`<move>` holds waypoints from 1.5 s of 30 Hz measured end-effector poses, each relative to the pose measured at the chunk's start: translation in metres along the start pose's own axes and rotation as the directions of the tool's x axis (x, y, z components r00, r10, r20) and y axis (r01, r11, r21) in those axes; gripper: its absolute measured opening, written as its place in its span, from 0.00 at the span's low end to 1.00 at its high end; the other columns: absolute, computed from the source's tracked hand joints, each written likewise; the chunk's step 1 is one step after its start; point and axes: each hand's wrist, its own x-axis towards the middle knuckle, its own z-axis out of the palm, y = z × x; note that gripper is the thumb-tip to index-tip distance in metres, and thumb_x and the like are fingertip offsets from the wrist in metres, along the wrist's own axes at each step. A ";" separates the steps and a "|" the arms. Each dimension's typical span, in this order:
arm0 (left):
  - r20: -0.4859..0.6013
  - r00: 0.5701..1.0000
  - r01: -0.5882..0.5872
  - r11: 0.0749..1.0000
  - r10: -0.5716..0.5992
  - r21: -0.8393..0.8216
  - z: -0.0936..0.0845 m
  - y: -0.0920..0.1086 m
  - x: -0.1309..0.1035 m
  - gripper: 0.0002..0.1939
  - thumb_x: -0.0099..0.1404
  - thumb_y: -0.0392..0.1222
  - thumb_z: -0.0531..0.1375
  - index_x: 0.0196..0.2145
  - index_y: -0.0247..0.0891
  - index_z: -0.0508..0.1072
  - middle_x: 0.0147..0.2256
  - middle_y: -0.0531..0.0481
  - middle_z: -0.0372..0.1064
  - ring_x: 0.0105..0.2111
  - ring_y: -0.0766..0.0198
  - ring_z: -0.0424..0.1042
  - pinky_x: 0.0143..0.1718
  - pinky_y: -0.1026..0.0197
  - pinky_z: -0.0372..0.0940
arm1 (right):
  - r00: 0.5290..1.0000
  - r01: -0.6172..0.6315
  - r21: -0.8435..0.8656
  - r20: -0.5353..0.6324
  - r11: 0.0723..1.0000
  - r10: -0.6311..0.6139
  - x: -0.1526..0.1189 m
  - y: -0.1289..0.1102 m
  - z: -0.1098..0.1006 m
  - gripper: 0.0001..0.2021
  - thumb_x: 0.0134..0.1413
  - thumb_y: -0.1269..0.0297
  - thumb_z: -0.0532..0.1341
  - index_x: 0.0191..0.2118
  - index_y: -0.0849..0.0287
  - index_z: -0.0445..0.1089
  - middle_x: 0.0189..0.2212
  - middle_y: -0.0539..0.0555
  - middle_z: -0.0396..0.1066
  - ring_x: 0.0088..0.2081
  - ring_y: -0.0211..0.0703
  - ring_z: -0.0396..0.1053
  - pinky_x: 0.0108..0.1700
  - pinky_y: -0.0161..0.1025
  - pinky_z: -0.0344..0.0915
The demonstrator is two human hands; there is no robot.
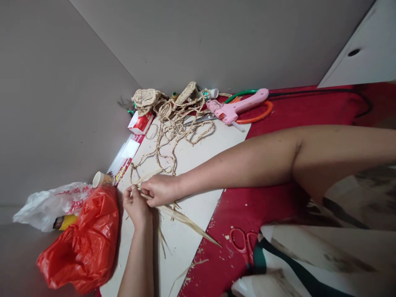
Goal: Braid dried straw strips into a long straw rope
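Rough matt fibre cord [165, 110], smooth plastic glue gun [230, 112], glossy red plastic bag [86, 243]

Curled fingers of the right hand [162, 190] and left hand [137, 208], at 8 o'clock, hid one end of the pale straw [188, 222]; the left forearm [138, 264] was cut off at 7 o'clock, the right upper arm [346, 144] at 3; at 5, the red scissors' [246, 249] blades were out of sight beside the clothing [309, 247]; further out at 8, the red bag [89, 235] concealed its contents and part of a yellow container [68, 221].
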 end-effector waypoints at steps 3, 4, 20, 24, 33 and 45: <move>0.016 1.000 -0.003 1.000 0.003 0.012 0.000 0.000 0.000 0.12 0.55 0.47 0.60 0.27 0.36 0.64 0.17 0.60 0.61 0.15 0.73 0.58 0.21 0.68 0.53 | 1.000 0.024 -0.066 -0.003 0.998 -0.025 -0.001 -0.001 -0.002 0.04 0.44 0.67 0.56 0.24 0.62 0.65 0.22 0.52 0.68 0.23 0.36 0.59 0.25 0.34 0.50; 0.016 1.000 -0.003 1.000 0.003 0.017 0.000 0.000 0.000 0.12 0.55 0.47 0.60 0.27 0.36 0.64 0.17 0.61 0.60 0.15 0.74 0.57 0.20 0.69 0.52 | 1.000 0.007 -0.054 -0.007 0.999 -0.007 0.000 -0.001 -0.002 0.04 0.44 0.68 0.55 0.23 0.62 0.65 0.21 0.52 0.68 0.23 0.36 0.59 0.25 0.33 0.51; -0.005 0.999 -0.031 0.997 0.032 0.066 0.002 0.000 -0.003 0.10 0.55 0.44 0.60 0.27 0.36 0.65 0.16 0.59 0.62 0.16 0.72 0.59 0.20 0.69 0.54 | 0.974 -0.192 0.325 0.176 0.926 0.141 0.006 0.008 0.003 0.08 0.41 0.67 0.53 0.21 0.64 0.67 0.11 0.48 0.62 0.16 0.35 0.62 0.21 0.29 0.55; 0.015 1.000 -0.024 0.999 0.024 0.048 0.001 -0.005 -0.001 0.10 0.55 0.44 0.60 0.27 0.36 0.65 0.17 0.60 0.61 0.17 0.72 0.60 0.22 0.68 0.56 | 0.994 -0.069 0.145 0.088 0.987 0.056 0.005 0.002 0.001 0.07 0.41 0.70 0.55 0.19 0.64 0.66 0.14 0.50 0.64 0.19 0.34 0.60 0.23 0.30 0.53; 0.095 0.986 0.139 0.990 -0.138 0.000 -0.001 0.000 -0.003 0.14 0.52 0.47 0.62 0.26 0.38 0.61 0.14 0.64 0.50 0.11 0.76 0.48 0.14 0.71 0.44 | 0.985 -0.170 -0.092 -0.035 0.981 0.167 0.008 0.002 -0.019 0.06 0.45 0.69 0.56 0.23 0.64 0.67 0.25 0.58 0.71 0.27 0.40 0.65 0.27 0.35 0.52; 0.088 0.969 0.238 0.969 -0.231 -0.068 -0.007 -0.001 0.001 0.14 0.50 0.46 0.63 0.25 0.39 0.59 0.14 0.65 0.49 0.10 0.77 0.44 0.12 0.71 0.40 | 0.877 -0.107 0.784 -0.215 0.612 0.429 0.021 -0.018 -0.060 0.10 0.64 0.65 0.46 0.30 0.59 0.54 0.17 0.42 0.52 0.15 0.27 0.50 0.19 0.25 0.51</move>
